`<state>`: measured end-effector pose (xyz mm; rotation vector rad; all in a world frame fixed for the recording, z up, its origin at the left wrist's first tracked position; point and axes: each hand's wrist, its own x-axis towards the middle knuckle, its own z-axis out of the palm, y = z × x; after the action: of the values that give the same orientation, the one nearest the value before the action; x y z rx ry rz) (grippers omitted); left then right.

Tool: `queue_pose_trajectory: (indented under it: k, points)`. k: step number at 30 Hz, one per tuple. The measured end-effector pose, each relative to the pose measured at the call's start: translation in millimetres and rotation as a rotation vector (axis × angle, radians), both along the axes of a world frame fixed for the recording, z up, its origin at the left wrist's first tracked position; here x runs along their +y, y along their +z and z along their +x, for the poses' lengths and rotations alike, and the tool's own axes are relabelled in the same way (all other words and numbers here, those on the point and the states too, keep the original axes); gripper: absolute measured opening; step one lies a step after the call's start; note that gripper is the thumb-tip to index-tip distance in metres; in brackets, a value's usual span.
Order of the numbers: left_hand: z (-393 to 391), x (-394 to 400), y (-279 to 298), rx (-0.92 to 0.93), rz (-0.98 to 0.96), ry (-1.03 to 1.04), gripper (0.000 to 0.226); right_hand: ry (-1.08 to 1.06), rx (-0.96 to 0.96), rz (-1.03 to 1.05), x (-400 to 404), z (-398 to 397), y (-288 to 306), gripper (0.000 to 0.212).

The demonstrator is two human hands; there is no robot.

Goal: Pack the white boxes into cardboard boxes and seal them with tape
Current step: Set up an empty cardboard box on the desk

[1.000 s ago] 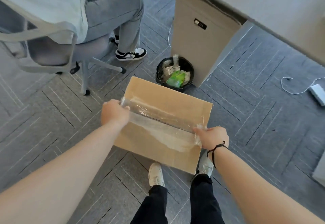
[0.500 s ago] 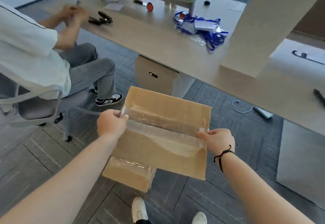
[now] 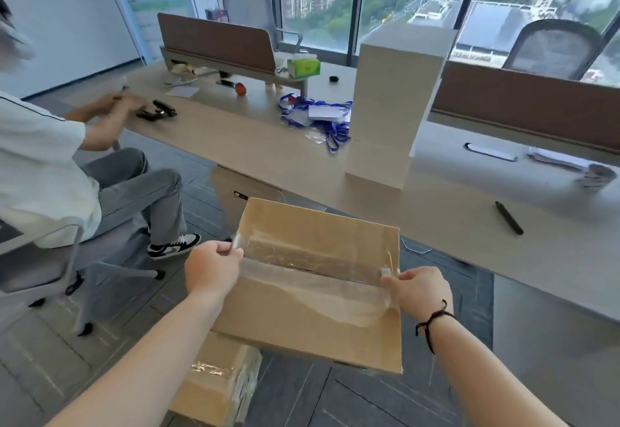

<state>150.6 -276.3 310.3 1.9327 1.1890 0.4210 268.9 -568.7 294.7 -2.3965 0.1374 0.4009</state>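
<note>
Now the cardboard box [image 3: 312, 292] sits at lower centre of the frame, raised well off the floor where it was a second ago (clear tape [image 3: 315, 284] spans its seam). Left hand [image 3: 213, 267] grips its left edge, fingers curled; right hand [image 3: 419, 287] pinches the right edge. A second taped box [image 3: 214, 383] now shows beneath, at bottom centre.

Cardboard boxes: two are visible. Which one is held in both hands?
The larger cardboard box, lifted with the left hand and right hand gripping its taped ends. The smaller taped box lies on the floor beneath it, untouched.
</note>
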Motion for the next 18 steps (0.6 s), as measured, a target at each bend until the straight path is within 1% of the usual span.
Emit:
queue_pose_trajectory:
  k: [9,16,18]
  points:
    - [64.9,-73.6,22.2,-0.055,0.007,-0.107,0.021,-0.094,-0.073,0.031,-82.1,39.5,26.5,0.04]
    - [129.0,-91.8,21.7,-0.067,-0.043,-0.206,0.022,-0.166,-0.095,-0.001,-104.0,82.5,33.1,0.029]
    - [155.4,-93.0,18.4,-0.074,-0.078,-0.243,0.015,-0.198,-0.087,-0.011,-107.2,98.8,32.3,0.03]
